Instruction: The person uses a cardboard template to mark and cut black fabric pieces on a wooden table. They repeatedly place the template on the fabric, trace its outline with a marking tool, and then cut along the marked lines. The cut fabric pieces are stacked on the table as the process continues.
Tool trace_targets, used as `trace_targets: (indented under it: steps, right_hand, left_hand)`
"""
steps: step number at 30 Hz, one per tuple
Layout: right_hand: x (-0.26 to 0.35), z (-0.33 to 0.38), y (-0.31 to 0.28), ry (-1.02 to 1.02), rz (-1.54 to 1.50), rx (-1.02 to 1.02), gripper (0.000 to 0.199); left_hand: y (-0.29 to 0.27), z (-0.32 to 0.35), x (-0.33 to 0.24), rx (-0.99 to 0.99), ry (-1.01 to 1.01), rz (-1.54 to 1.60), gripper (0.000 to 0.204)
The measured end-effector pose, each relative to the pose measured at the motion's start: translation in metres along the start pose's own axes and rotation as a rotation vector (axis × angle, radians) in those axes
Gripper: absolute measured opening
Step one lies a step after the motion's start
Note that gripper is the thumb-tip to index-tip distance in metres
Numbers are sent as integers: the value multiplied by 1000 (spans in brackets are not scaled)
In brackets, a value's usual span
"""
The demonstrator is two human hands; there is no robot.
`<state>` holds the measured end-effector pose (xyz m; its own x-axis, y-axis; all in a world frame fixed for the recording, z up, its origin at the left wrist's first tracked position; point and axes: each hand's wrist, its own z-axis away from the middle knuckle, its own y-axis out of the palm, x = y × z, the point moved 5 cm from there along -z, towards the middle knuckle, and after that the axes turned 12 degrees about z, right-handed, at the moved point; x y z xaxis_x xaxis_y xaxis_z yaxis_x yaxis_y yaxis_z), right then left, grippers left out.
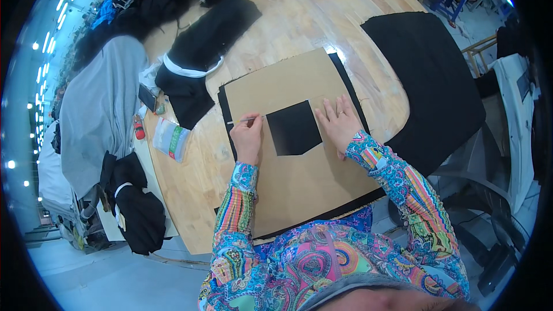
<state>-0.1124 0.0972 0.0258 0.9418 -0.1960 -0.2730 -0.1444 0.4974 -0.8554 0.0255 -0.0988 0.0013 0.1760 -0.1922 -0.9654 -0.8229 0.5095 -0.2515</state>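
A brown cardboard template (294, 187) lies on a piece of black fabric (340, 69), whose edges stick out around it. Through a pocket-shaped cutout in the template, the black cloth (295, 129) shows. My left hand (247, 138) is closed around a slim, pale, pen-like stick (233, 122), with its fingertips at the cutout's upper left corner. To the right of the cutout, my right hand (340, 121) lies flat on the cardboard with fingers spread.
Another large black fabric piece (426, 80) hangs over the table's right edge. On the wooden table (196, 190), at left, are folded black cloth (207, 34) with a white band (193, 72), a plastic packet (171, 139) and a small red object (139, 128). Grey cloth (103, 109) drapes at far left.
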Motion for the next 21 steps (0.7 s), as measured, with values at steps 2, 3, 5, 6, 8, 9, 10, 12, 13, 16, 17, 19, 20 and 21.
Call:
trace_targets:
  steps: [2,3,5,6,8,9,10,12,13,16,17,19,20,21]
  right_hand:
    - [-1,0,0,1,-6,-5,125]
    - [0,0,0,2,-7,-5,124]
    - [0,1,0,4,-9,-6,124]
    - [0,1,-1,6,-10,-7,123]
    - [0,0,0,9,-14,-9,123]
    - [0,0,1,12,-14,-13,122]
    - [0,0,1,14,-13,-18,122]
    - [1,-1,1,14,-12,-21,121]
    - [0,0,0,14,-12,-18,120]
    - [0,1,-2,16,-17,-18,119]
    - [1,1,-2,17,-20,-19,119]
    - [1,1,-1,21,-18,-30,119]
    - [0,1,0,24,-17,-35,119]
    - [0,1,0,25,-12,-27,119]
  left_hand:
    - [3,2,-12,22,28,-64,13]
    - [3,2,-10,23,52,-77,13]
    - [4,1,-6,24,100,-103,14]
    - [4,0,-4,25,110,-123,14]
    - [5,0,-4,28,127,-166,14]
    - [6,0,-4,25,129,-182,14]
    - [7,0,-5,21,131,-199,14]
    - [7,1,-6,19,164,-243,14]
    - [8,1,-7,22,194,-269,14]
    - [8,5,-9,52,253,-356,12]
    - [7,7,-11,65,268,-387,12]
    - [6,15,-13,91,272,-403,11]
    - [5,19,-14,106,273,-410,11]
    - [4,24,-15,116,259,-397,11]
